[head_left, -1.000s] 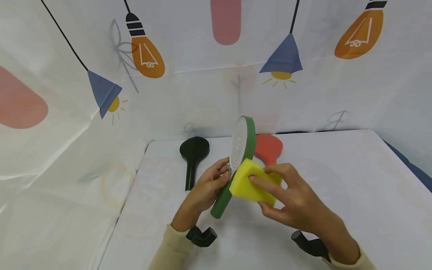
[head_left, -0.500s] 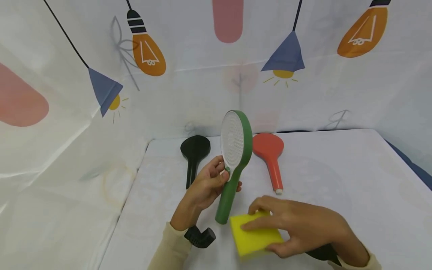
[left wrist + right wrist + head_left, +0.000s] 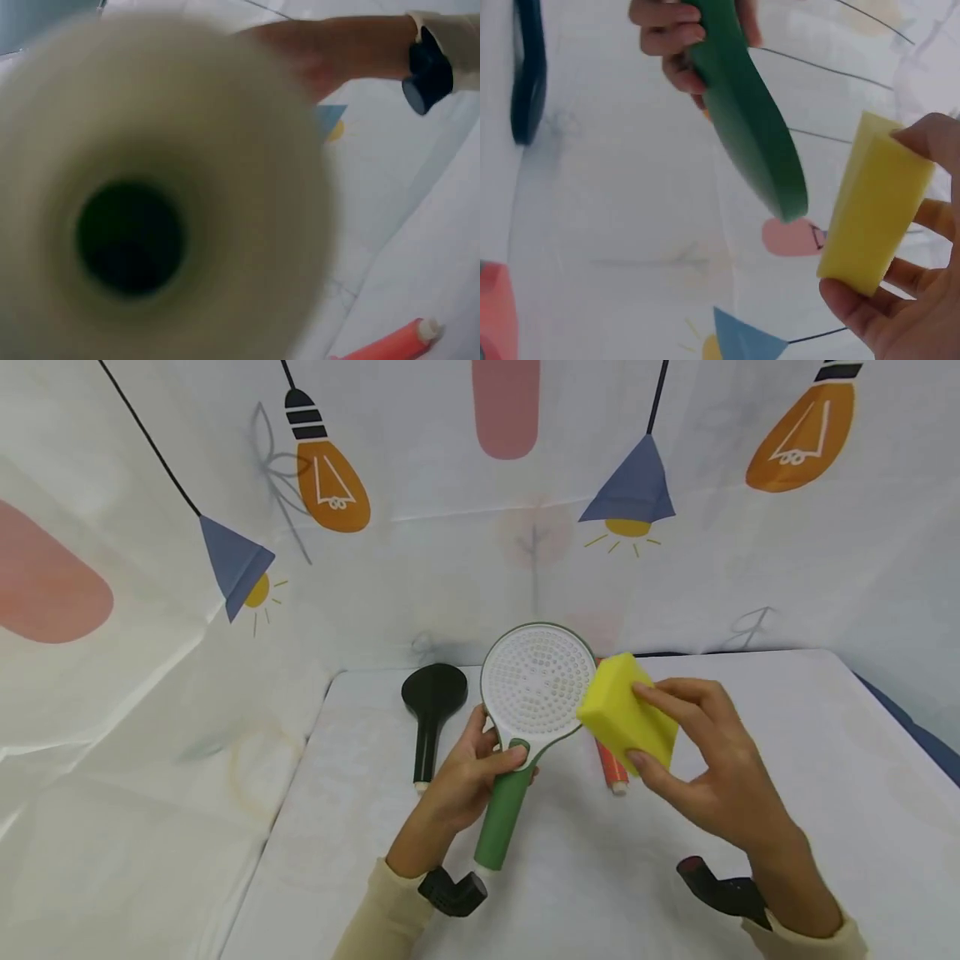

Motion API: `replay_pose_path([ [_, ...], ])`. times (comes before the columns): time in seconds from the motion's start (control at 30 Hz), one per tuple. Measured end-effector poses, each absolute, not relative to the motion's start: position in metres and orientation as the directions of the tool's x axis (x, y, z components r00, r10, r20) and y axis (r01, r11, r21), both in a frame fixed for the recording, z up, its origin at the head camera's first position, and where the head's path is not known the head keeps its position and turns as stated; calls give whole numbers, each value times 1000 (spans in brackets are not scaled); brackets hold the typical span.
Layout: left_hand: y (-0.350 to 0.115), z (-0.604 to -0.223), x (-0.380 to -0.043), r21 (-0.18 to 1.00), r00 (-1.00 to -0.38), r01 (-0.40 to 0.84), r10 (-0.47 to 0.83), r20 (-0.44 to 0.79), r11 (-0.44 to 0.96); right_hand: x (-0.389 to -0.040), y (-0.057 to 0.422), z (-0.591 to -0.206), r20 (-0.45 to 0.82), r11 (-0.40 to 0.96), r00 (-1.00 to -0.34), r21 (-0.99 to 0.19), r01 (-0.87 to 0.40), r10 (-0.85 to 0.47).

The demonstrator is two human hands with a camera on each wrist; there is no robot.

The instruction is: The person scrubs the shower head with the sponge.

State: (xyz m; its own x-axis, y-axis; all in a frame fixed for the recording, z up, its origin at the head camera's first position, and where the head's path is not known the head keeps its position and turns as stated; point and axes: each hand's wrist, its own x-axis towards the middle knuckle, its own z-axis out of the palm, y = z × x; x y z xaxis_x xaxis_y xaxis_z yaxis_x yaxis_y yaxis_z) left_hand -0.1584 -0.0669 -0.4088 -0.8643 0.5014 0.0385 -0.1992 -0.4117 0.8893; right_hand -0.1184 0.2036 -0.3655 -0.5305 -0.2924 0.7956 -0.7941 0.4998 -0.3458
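My left hand (image 3: 468, 777) grips a green shower head (image 3: 536, 681) at the neck, with the thumb by the green button. Its white nozzle face points at the head camera. The handle slants down, and its pale hollow end (image 3: 247, 225) fills much of the left wrist view, blurred. On the right, my right hand (image 3: 720, 760) pinches a yellow sponge (image 3: 628, 714) between thumb and fingers. The sponge overlaps the shower head's right rim in the head view, but the right wrist view shows a gap between the sponge (image 3: 877, 202) and the green back.
A black shower head (image 3: 433, 693) lies on the white table (image 3: 750, 760) at the back left. Behind the sponge lies a red shower head (image 3: 613, 768), mostly hidden. A white sheet (image 3: 450, 552) with printed lamps hangs behind the table.
The shower head has turned so its nozzle face shows fully. My right hand dropped low with the sponge, then rose again to the right of the shower head.
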Motion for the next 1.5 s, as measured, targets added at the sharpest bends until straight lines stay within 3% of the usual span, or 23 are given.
replay_pose_path([
  [0.1,-65,-411,-158,909,-889,-166,457,31,-383,-120,193,-371,794,595,-517,-257,-762,-319],
  [0.23,-65,-413,-156,937,-904,-105,424,48,-332,-119,172,-381,757,614,-463,-105,-783,-460],
  [0.33,-66,-414,-155,951,-896,-82,440,61,-299,-119,160,-388,724,617,-459,-58,-785,-515],
  [0.67,-63,-414,-155,948,-852,-28,504,144,-318,-125,154,-398,794,679,-427,-25,-734,-432],
  [1.5,-61,-411,-154,979,-834,16,538,126,-205,-144,186,-396,796,795,-522,-88,-601,-306],
])
